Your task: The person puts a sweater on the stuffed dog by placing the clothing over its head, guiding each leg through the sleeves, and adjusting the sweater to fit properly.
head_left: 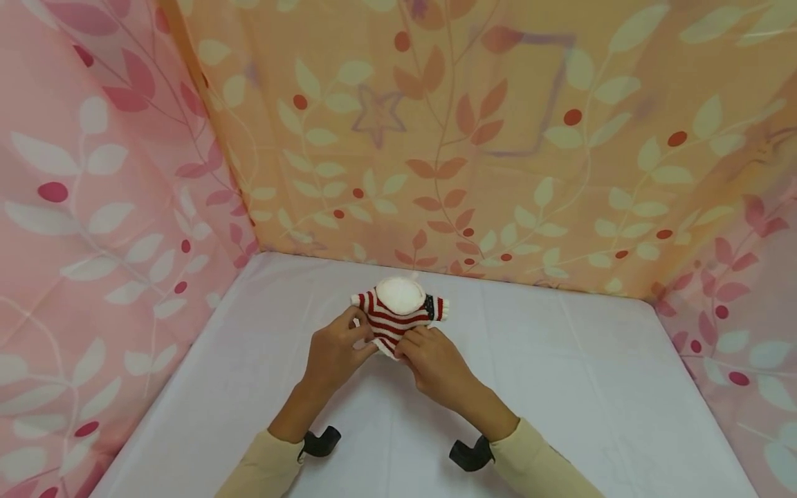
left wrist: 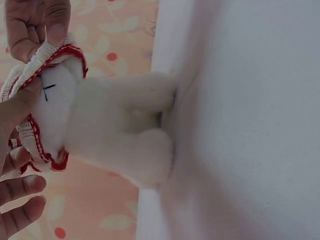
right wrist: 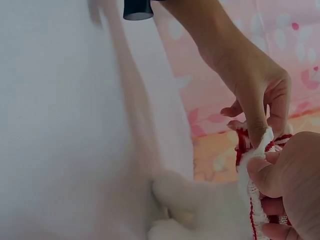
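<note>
Nearest, pale sleeves [head_left: 264,463] reach over the white table [head_left: 573,373]. Past them, the right hand [head_left: 438,363] pinches the hem of a striped sweater [head_left: 398,322] between thumb and fingers; the left hand [head_left: 336,351] holds the hem too, thumb tucked inside, outer fingers spaced apart. The sweater is on a white toy [head_left: 401,296], feet on the table, towards its far edge. Working the hem round the toy's body seems the step in hand; next probably calls for an even, two-sided pull. Farthest back hangs a leafy curtain [head_left: 380,180].
</note>
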Action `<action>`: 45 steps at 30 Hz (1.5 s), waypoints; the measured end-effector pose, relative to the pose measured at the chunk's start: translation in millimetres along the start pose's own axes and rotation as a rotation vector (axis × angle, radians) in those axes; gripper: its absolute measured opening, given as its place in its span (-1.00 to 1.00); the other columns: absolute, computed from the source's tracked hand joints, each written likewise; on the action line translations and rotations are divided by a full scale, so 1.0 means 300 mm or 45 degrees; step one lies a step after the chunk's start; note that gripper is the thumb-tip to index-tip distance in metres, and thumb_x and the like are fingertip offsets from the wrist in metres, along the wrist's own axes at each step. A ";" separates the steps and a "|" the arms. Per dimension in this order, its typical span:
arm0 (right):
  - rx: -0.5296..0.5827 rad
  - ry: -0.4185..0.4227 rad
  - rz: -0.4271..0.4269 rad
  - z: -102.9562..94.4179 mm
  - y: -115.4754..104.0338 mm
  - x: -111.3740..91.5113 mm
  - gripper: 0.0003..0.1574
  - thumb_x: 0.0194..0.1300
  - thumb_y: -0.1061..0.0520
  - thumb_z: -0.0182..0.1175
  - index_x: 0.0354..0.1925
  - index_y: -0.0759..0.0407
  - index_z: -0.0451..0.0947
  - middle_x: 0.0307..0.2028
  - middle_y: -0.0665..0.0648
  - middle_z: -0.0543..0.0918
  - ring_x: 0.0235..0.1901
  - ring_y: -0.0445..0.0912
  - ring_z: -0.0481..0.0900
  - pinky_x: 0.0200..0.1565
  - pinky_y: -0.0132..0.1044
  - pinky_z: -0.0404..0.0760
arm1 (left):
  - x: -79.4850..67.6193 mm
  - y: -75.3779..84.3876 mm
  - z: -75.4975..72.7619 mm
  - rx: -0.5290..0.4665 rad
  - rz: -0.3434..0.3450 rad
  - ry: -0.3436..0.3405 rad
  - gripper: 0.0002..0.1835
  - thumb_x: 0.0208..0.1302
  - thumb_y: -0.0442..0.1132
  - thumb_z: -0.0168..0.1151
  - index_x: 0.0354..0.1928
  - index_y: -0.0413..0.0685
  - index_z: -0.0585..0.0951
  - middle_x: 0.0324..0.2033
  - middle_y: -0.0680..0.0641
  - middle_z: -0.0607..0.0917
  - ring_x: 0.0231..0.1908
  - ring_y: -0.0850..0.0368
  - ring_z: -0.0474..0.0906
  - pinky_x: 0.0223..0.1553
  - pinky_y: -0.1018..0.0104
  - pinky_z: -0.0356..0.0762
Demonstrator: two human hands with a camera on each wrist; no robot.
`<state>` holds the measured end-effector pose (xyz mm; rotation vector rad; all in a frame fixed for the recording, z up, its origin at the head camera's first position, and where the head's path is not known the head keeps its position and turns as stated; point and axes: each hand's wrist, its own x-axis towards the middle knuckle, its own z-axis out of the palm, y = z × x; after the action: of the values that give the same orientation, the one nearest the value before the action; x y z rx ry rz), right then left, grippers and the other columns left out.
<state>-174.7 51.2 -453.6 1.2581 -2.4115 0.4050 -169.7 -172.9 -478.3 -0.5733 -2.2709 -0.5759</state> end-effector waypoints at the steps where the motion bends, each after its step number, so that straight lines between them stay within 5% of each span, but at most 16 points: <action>1: -0.014 -0.003 0.003 0.004 0.002 -0.002 -0.73 0.16 0.27 0.48 -0.25 0.04 0.60 -0.24 -0.04 0.66 -0.15 -0.10 0.54 -0.14 -0.25 0.53 | 0.000 0.000 0.002 0.004 0.013 0.008 -0.68 -0.10 -0.23 0.67 -0.60 0.03 0.60 -0.30 0.05 0.58 -0.45 0.22 0.54 -0.60 0.40 0.45; 8: -0.090 0.002 -0.011 0.011 0.008 -0.005 -0.78 0.18 0.24 0.47 -0.26 0.05 0.61 -0.23 -0.02 0.66 -0.15 -0.08 0.54 -0.18 -0.24 0.51 | -0.001 -0.004 0.010 0.031 0.038 -0.012 -0.64 -0.12 -0.17 0.69 -0.61 0.03 0.57 -0.32 0.04 0.60 -0.50 0.23 0.48 -0.60 0.39 0.43; 13: 0.089 0.036 -0.002 -0.017 0.029 -0.012 -0.83 0.23 0.15 0.45 -0.21 0.01 0.66 -0.20 -0.08 0.67 -0.09 -0.13 0.53 -0.08 -0.24 0.56 | 0.003 -0.022 -0.021 0.039 0.105 -0.093 -0.59 -0.18 0.07 0.72 -0.39 0.07 0.70 -0.25 0.09 0.64 -0.55 0.27 0.39 -0.58 0.42 0.43; 18: 0.419 0.222 0.065 -0.093 0.074 -0.007 -0.87 0.25 0.20 0.44 -0.21 0.08 0.70 -0.25 -0.09 0.68 -0.14 -0.18 0.56 -0.12 -0.24 0.63 | 0.030 -0.038 -0.065 -0.147 0.166 0.096 -0.66 0.01 0.08 0.61 -0.36 0.02 0.74 -0.41 0.10 0.69 -0.61 0.25 0.44 -0.60 0.41 0.44; 22: 0.457 0.338 0.155 -0.160 0.123 0.034 -0.86 0.25 0.24 0.43 -0.20 0.10 0.71 -0.23 -0.06 0.69 -0.21 -0.12 0.57 -0.23 -0.21 0.60 | 0.108 -0.040 -0.103 -0.275 0.005 0.145 -0.84 0.15 -0.13 0.53 -0.39 0.03 0.71 -0.41 0.11 0.67 -0.55 0.18 0.49 -0.57 0.35 0.46; 28: 0.362 0.247 0.269 -0.200 0.178 0.127 -0.83 0.29 0.15 0.41 -0.13 0.09 0.69 -0.08 0.02 0.70 -0.04 -0.04 0.63 -0.02 -0.03 0.62 | 0.268 -0.054 -0.136 -0.422 -0.368 -0.336 -0.79 0.34 -0.04 0.38 -0.04 0.14 0.70 -0.07 0.03 0.65 -0.18 0.04 0.57 -0.30 0.18 0.58; 31: 0.327 0.139 0.336 -0.201 0.185 0.170 -0.77 0.33 0.07 0.38 -0.07 0.08 0.67 0.03 0.06 0.67 0.10 -0.01 0.57 0.11 0.02 0.57 | 0.327 -0.065 -0.134 -0.496 -0.477 -0.550 -0.66 0.38 -0.04 0.33 0.13 0.07 0.64 0.06 -0.07 0.61 -0.01 -0.08 0.54 -0.21 0.08 0.60; 38: 0.227 -0.212 0.424 -0.224 0.184 0.250 -0.63 0.26 -0.06 0.43 -0.08 0.13 0.70 0.03 0.10 0.69 0.07 0.04 0.58 0.02 0.00 0.60 | 0.401 -0.052 -0.139 -0.452 -0.463 -0.897 -0.61 0.31 -0.06 0.38 0.12 0.04 0.58 0.13 -0.18 0.57 0.08 -0.16 0.50 -0.07 0.00 0.59; 45: 0.288 -0.581 0.542 -0.258 0.185 0.292 -0.46 0.23 -0.14 0.44 0.01 0.19 0.65 -0.16 0.07 0.70 -0.49 -0.12 0.62 -0.44 -0.27 0.55 | 0.446 0.004 -0.166 -0.215 -0.389 -1.104 -0.51 0.28 0.01 0.38 0.14 -0.08 0.58 0.14 -0.23 0.56 -0.02 -0.06 0.54 -0.07 0.05 0.56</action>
<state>-250.4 52.0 -348.7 0.9954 -3.1142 0.5742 -229.2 -168.6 -348.7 -0.6413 -3.1873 -0.7746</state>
